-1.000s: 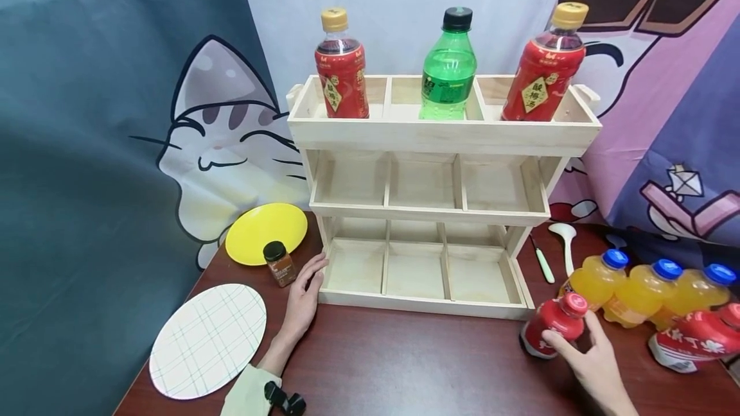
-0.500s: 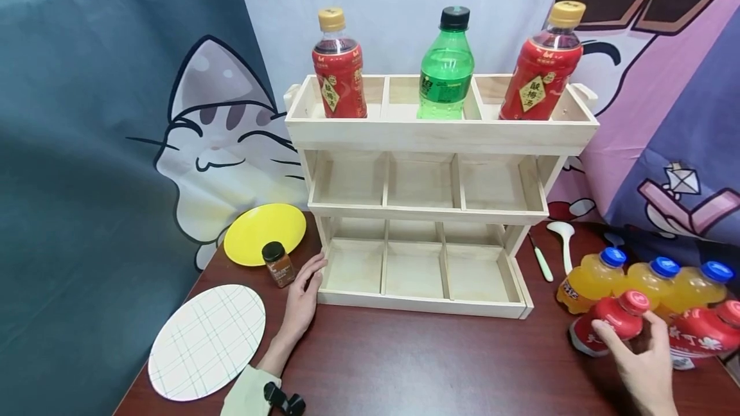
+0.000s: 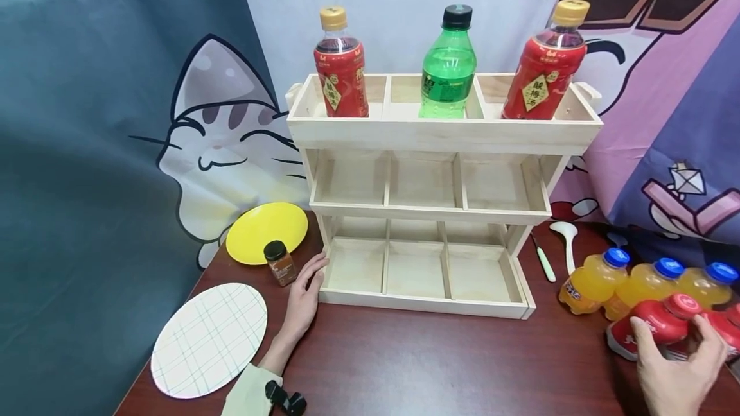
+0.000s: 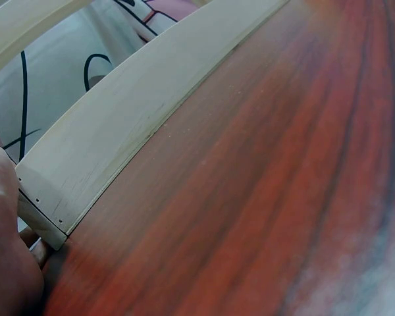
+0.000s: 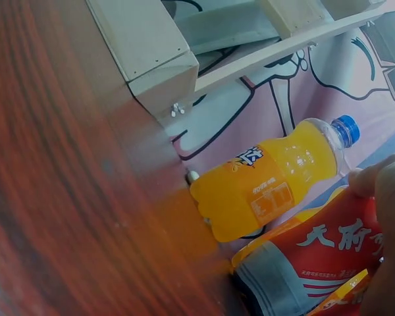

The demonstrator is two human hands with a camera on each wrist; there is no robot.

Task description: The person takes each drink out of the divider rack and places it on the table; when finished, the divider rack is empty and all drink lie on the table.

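At the right of the head view my right hand [image 3: 679,364] grips a red-labelled soda bottle [image 3: 656,321] near its upper part, thumb and fingers on opposite sides. Its label and grey lower band [image 5: 276,276] show in the right wrist view. A second red bottle [image 3: 731,327] stands just right of it, partly hidden by my fingers. Several orange soda bottles [image 3: 595,282] with blue caps line up behind. My left hand [image 3: 303,300] rests against the lower left corner of a three-tier wooden rack [image 3: 428,305], its fingers extended.
Two red-labelled bottles [image 3: 341,82] and a green bottle [image 3: 448,79] stand in the rack's top tier. On the left lie a yellow plate [image 3: 254,236], a brown jar [image 3: 281,267] and a checked oval plate [image 3: 208,339]. A white ladle [image 3: 566,239] and a green-handled tool [image 3: 545,265] lie right.
My right hand has carried the red-labelled soda bottle rightward, away from the rack's corner to beside the other red bottle, in front of the orange sodas. My left hand has stayed in place.
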